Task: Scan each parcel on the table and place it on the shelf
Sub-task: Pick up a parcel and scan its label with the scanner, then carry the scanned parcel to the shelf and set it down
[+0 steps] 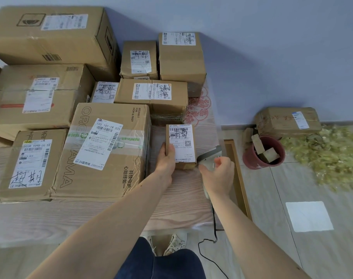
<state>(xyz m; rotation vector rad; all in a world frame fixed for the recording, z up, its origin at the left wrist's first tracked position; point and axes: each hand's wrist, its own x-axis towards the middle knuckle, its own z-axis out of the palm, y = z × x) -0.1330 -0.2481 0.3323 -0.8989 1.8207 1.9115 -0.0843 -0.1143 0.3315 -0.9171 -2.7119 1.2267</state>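
Cardboard parcel (pixel 181 146) in left grip (pixel 166 160) near table's right edge (pixel 212 137); right grip (pixel 220 174) clasps scanner (pixel 209 156).

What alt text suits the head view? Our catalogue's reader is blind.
The left hand holds a small labelled parcel upright on the table while the right hand grips a scanner beside it; many cardboard boxes crowd the table.

The left hand (pixel 166 160) grips a small parcel (pixel 181 146) by its left edge, label up. Just right of it, the right hand (pixel 220 174) holds what seems a blurred scanner (pixel 210 156).
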